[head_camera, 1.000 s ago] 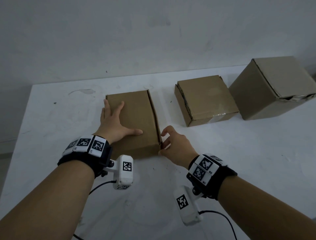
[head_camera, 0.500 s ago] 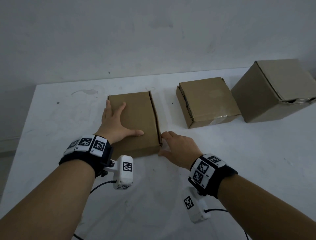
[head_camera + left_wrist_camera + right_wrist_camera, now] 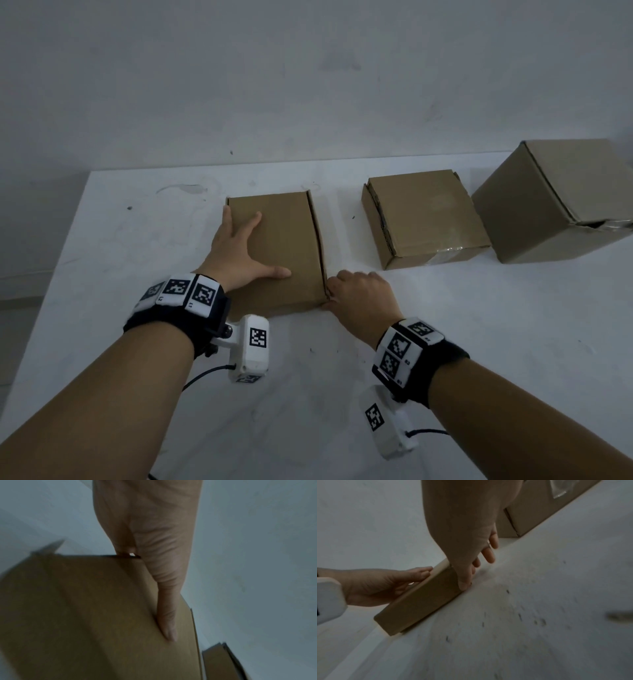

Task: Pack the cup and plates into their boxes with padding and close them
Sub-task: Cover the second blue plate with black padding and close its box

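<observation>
A flat brown cardboard box lies closed on the white table. My left hand rests flat on its lid with the fingers spread and the thumb stretched along the top. My right hand sits low at the box's near right corner. In the right wrist view its thumb tip presses the box's front face at that corner, and the other fingers reach loosely along the right side. No cup, plates or padding show.
A second closed box with clear tape stands to the right. A larger cube-shaped box is at the far right edge. A grey wall runs behind the table. Bare, scuffed tabletop lies in front of the boxes.
My right hand dropped from a raised, curled pose at the box's corner to lie low against it. The left hand stayed on the lid.
</observation>
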{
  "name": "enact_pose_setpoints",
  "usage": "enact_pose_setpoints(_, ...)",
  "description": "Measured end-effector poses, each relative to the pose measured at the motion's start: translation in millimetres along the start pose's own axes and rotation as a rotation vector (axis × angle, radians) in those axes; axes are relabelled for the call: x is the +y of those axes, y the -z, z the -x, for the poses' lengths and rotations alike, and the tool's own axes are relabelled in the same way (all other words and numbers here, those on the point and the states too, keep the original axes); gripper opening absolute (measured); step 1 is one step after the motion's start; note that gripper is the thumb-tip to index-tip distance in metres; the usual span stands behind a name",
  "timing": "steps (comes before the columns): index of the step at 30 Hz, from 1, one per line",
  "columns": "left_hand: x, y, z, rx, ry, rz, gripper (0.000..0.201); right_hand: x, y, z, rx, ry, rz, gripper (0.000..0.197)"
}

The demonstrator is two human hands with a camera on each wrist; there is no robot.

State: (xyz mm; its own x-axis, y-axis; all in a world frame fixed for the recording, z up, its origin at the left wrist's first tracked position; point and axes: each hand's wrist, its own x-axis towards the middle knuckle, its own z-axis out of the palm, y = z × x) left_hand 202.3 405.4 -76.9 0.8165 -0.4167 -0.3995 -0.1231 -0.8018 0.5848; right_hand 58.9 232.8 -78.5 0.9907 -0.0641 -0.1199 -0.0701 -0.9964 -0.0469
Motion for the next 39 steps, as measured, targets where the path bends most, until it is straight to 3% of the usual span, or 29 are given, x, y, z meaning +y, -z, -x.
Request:
enact_pose_setpoints(2, -7, 6, 3, 0.02, -0.031, 0.158, 0.103, 1, 11, -5, -0.013, 0.032, -0.003, 0.072)
enact_pose_setpoints(5, -25, 11, 12, 0.171, -0.001, 0.52, 0.071, -16, 22, -22, -0.064, 0.241, 0.042, 0.107)
enact_pose_setpoints(9, -49, 6, 32, 0.259, 0.156, 0.769, 0.03, -35, 10, -44, -0.178, 0.343, 0.075, 0.091)
enact_pose_setpoints(15, -64, 7, 47, 0.09, 0.364, 0.967, 0.017, -41, -4, -51, -0.192, 0.285, 0.073, 0.084)
enact_pose_setpoints(19, -67, 10, 51, 0.069, 0.34, 0.917, 0.006, -42, -3, -51, -0.203, 0.275, 0.087, 0.084)
enact_pose_setpoints(23, -73, 7, 51, 0.155, 0.318, 0.835, 0.021, -43, -3, -52, -0.214, 0.264, 0.091, 0.084)
enact_pose_setpoints(30, -71, 5, 60, 0.036, 0.297, 0.975, 0.019, -44, -3, -52, -0.219, 0.255, 0.095, 0.083)
enact_pose_setpoints(39, -73, 7, 69, -0.031, 0.304, 0.856, 0.007, -45, -3, -51, -0.221, 0.248, 0.112, 0.082)
